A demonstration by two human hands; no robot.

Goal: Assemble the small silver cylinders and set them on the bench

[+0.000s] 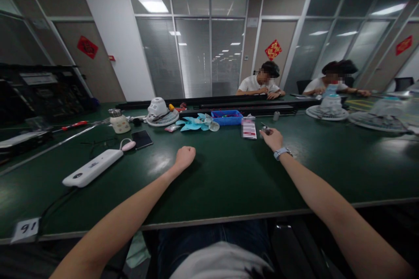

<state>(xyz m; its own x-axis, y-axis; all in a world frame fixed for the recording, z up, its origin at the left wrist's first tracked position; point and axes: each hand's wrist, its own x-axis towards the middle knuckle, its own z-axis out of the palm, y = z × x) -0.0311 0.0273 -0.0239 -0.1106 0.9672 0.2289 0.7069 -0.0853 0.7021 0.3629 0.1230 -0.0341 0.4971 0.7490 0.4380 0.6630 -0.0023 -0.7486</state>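
Nearest is the green counter [216,183], our forearms over it. Our left hand [186,157] is a closed fist near the counter; nothing shows in it, can't tell if something's inside. Our right hand [273,140], farther out, has its grip closed on a small metallic part [267,130], pinched at the fingertips, just right of the printed packet [249,129].

Risks, our call: a pinch this shallow could let the part slip or roll off if the fingers shift or it gets knocked on the packet; one hand alone gives it no second support. If dropped, it could get lost among the loose bits.

Part's thin end seems to point away from us and leftward; long axis looks slantwise from the fingertips, too small to be sure.

Farther: blue basket [229,121] left of the packet, light-blue fan blades [190,123] beside it, small grey cylinder [276,116] beyond our right hand, white fan housing [157,107] far left. Past the counter, two people [246,86] sit working.
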